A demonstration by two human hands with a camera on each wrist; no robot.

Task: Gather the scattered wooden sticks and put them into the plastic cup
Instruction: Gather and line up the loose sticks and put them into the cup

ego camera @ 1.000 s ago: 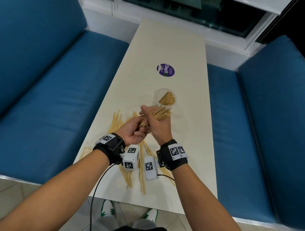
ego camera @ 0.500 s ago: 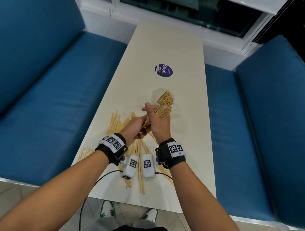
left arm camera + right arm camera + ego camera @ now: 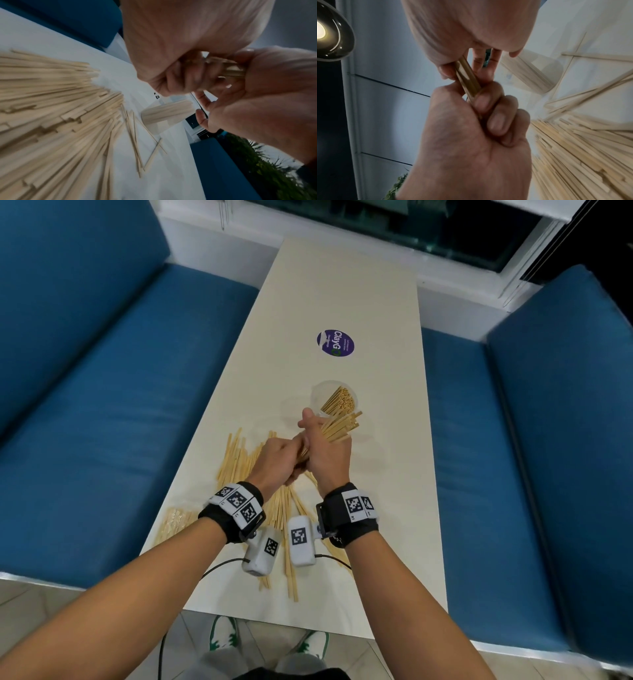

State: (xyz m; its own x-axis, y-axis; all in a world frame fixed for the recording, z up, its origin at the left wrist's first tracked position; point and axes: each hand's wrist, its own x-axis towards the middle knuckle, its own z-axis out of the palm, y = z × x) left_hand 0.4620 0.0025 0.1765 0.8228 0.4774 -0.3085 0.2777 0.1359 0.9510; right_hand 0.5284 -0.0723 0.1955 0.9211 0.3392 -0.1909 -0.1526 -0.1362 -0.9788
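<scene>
Both hands (image 3: 308,453) are edging their clenched bundle (image 3: 339,428) toward the part-filled cup (image 3: 318,395); many sticks (image 3: 239,460), seemingly, are lying on the bench (image 3: 342,285).

Cream table (image 3: 342,296) with a round purple sticker (image 3: 335,343), blue bench seats (image 3: 113,392) either side

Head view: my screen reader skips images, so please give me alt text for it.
Both hands, left hand and right hand, grip a bundle of wooden sticks just short of a clear plastic cup already holding sticks. More loose sticks lie on the pale table between blue benches.
</scene>
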